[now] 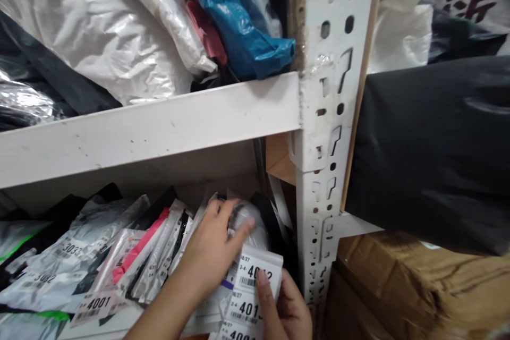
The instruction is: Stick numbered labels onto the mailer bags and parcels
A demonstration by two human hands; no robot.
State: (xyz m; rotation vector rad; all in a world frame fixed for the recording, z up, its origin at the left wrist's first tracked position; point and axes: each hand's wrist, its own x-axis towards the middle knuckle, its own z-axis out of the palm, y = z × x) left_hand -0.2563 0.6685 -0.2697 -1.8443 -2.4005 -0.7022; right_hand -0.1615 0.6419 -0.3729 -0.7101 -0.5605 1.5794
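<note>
My left hand [217, 241] reaches over a row of plastic-wrapped packages on the lower shelf. Its thumb and fingers are spread apart and rest against a clear plastic bag [255, 223] at the right end of the row; the fingertips are partly hidden. My right hand [289, 311] pinches a strip of white barcode labels [249, 297] between thumb and fingers. Large printed numbers show on the strip, the top one partly covered by the thumb. A package with a label reading 4001 [98, 304] lies to the left, near a pink strip [141, 247].
Grey-white packages [74, 249] fill the shelf's left part. A white shelf beam [159, 122] runs above my hands, with bulging bags [99, 26] over it. A slotted white post [322, 170] stands at right. Beyond it are a black bag [430, 149] and a brown wrapped parcel [418, 276].
</note>
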